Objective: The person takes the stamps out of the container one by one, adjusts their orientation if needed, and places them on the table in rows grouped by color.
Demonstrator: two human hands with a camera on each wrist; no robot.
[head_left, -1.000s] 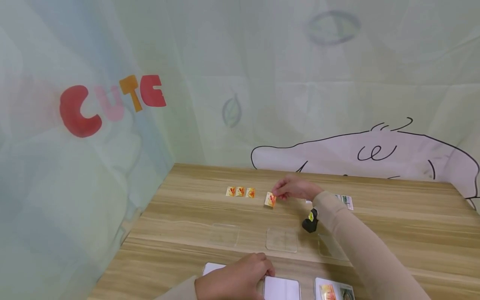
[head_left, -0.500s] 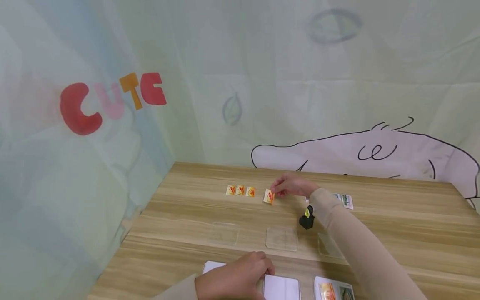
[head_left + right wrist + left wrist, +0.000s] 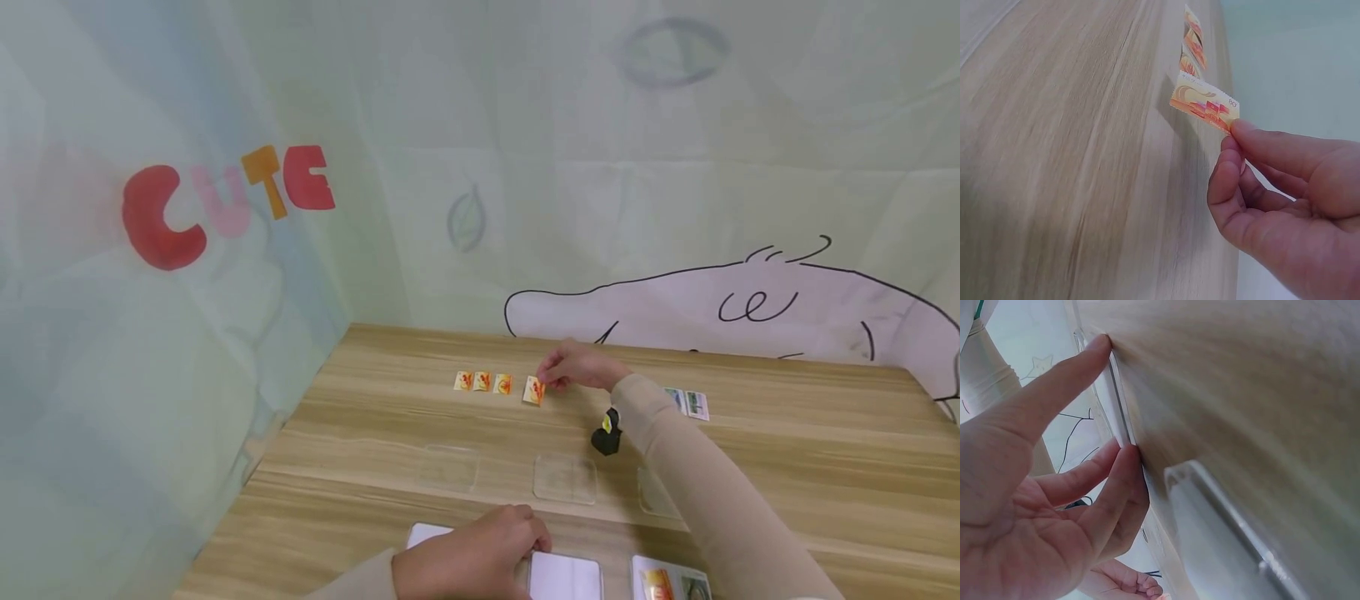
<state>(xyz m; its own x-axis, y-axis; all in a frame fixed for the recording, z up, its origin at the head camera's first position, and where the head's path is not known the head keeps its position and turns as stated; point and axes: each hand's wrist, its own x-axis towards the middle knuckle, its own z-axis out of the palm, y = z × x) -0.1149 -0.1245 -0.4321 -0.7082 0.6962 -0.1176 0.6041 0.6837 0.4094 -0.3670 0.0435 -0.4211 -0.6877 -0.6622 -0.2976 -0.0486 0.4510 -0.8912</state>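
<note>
Orange stamp [image 3: 1205,104], pinched by the right hand [image 3: 585,367], tilts just above the wooden table [image 3: 375,412] beside three similar stamps [image 3: 482,382]; the left hand [image 3: 476,552], thumb and fingers spread, touches a white card [image 3: 566,577].

the right hand [image 3: 1291,200] pinches an orange stamp [image 3: 1204,103] over the wooden table [image 3: 1072,150], similar stamps [image 3: 1195,45] to its left

Printed on the backdrop [image 3: 480,175], upper left of the head view: "CUTE", in red, pink and orange letters [image 3: 264,171]. Marked on the stamp [image 3: 1202,103], upper right of centre, right-wrist view: "80"; also fine lettering [image 3: 1190,80], too small to read.
</note>
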